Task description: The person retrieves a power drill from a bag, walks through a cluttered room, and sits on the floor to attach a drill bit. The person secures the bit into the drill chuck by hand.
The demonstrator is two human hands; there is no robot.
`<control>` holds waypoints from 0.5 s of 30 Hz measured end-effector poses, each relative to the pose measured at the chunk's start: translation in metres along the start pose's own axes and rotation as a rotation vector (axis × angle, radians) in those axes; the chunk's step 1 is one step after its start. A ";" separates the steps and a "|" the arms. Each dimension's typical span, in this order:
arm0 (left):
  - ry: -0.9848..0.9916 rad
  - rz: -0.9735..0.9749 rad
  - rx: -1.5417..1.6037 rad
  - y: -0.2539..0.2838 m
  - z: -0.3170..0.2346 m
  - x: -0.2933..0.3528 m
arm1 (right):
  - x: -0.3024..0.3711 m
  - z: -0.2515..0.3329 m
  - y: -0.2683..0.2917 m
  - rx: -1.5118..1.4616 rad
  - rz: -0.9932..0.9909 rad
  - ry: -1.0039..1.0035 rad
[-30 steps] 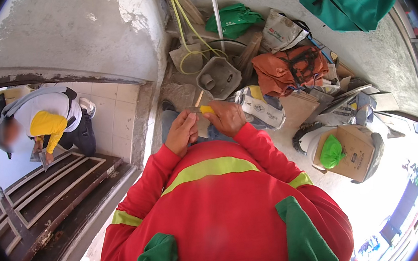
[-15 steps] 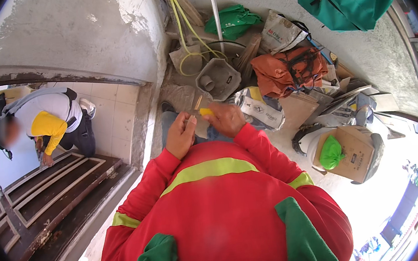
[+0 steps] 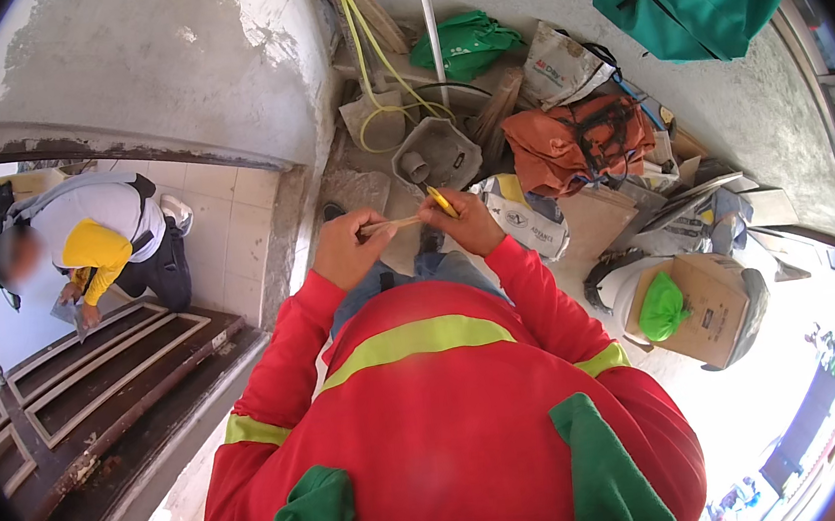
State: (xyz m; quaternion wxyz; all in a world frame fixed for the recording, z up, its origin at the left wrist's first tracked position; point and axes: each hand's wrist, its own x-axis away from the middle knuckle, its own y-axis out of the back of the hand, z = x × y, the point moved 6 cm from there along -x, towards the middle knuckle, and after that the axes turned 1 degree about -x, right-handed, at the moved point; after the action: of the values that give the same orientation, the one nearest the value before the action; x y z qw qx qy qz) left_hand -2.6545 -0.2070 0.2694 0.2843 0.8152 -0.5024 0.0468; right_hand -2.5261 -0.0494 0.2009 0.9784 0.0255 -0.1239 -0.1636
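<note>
In front of my waist a thin pale wooden stick (image 3: pixel 400 224) lies roughly level between my hands. My left hand (image 3: pixel 344 251) is closed on one end, thumb along it. The other end reaches the fingertips of my right hand (image 3: pixel 472 225), which is closed around a yellow-handled knife (image 3: pixel 442 202). The knife tilts up and away to the left, clear of the stick's middle. Its blade is hard to make out at this size.
To the left another person (image 3: pixel 98 231) bends over a dark panelled door (image 3: pixel 98 392), a flat tool in hand. Ahead stand a grey octagonal basin (image 3: pixel 438 158), a yellow hose (image 3: pixel 358 55), and orange cloth (image 3: pixel 577 140). A cardboard box (image 3: pixel 708 303) stands at right.
My hands have moved apart, and the knife has come off the stick, swinging upright in my right hand. The stick has turned from upright to level. The other person's hands have shifted slightly.
</note>
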 end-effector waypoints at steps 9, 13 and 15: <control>0.205 -0.126 0.904 -0.058 0.037 -0.018 | 0.013 -0.018 -0.030 -0.388 -0.257 -0.220; 0.199 -0.141 0.869 -0.058 0.038 -0.021 | 0.019 -0.022 -0.028 -0.129 -0.247 -0.231; 0.214 -0.165 0.869 -0.055 0.035 -0.022 | 0.025 -0.020 -0.018 -0.031 -0.315 -0.153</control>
State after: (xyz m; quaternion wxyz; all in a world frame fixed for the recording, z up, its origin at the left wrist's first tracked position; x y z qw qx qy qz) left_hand -2.6259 -0.1887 0.2094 -0.0311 0.8867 -0.3376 0.3143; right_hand -2.5043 -0.0743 0.1860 0.9287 0.0171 -0.1899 -0.3181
